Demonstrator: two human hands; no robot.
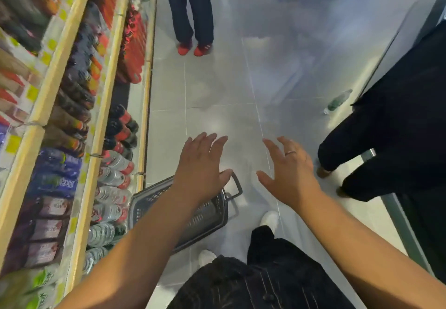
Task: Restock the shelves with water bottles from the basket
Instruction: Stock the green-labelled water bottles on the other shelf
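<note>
A dark plastic basket stands on the floor by the shelf foot, mostly hidden under my left forearm; its contents cannot be seen. My left hand hovers above it with fingers spread, holding nothing. My right hand, a ring on one finger, is spread open over bare floor to the right. Clear water bottles with red caps lie in rows on the bottom shelf at the left. A green-labelled bottle lies alone on the floor at the right.
Wooden-edged shelves with dark soda bottles and other drinks fill the left side. A person in red shoes stands ahead in the aisle. Another person in black stands close on the right. My own white shoes are below.
</note>
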